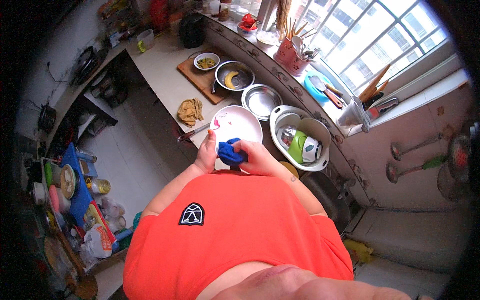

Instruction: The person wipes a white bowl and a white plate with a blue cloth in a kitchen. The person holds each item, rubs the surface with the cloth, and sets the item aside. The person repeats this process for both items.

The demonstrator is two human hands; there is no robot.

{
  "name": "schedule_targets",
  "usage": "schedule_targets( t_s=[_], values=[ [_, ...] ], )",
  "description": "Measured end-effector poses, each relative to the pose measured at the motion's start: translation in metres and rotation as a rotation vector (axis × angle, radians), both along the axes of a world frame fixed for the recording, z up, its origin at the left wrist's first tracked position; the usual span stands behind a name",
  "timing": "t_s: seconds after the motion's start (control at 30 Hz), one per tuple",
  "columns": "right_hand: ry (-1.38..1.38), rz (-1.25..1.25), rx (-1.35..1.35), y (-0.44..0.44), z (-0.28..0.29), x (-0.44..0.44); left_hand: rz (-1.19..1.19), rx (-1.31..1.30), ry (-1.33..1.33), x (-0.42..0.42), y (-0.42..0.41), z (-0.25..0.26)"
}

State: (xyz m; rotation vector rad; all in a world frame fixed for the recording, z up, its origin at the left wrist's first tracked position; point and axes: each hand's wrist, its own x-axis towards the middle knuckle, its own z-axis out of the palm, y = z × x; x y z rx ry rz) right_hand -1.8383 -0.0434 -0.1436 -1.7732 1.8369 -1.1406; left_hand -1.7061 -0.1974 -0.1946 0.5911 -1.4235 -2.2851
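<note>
My left hand (206, 152) grips the near left rim of a white plate (240, 122) with a pink pattern, its thumb over the edge. A bunched blue cloth (230, 153) is held in my right hand (255, 154), against the near part of the plate. The plate is held in front of my body, above the edge of the counter. Just beyond its left side lies a crumpled tan cloth (190, 112), and a knife (193, 132) shows partly from behind the plate. Fingers under the plate are hidden.
Stacked steel bowls (261, 101), a steel basin (245, 83) holding a banana, and a wooden cutting board (191, 77) stand beyond the plate. To the right are a white drain basket (275, 129) with a green-and-white appliance (303, 146), and a dark sink (322, 191).
</note>
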Motion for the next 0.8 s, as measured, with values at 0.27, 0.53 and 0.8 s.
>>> schedule_targets(
  t_s=[0.27, 0.53, 0.8],
  values=[
    [0.202, -0.13, -0.288, -0.02, -0.004, -0.007, -0.195, 0.154, -0.027, -0.006, 0.011, 0.004],
    [0.228, -0.31, 0.001, 0.006, -0.02, -0.01, 0.06, -0.017, 0.052, -0.006, -0.001, -0.002],
    [-0.188, -0.393, -0.17, -0.012, -0.032, 0.002, -0.095, 0.062, -0.018, -0.007, 0.009, 0.016]
  ],
)
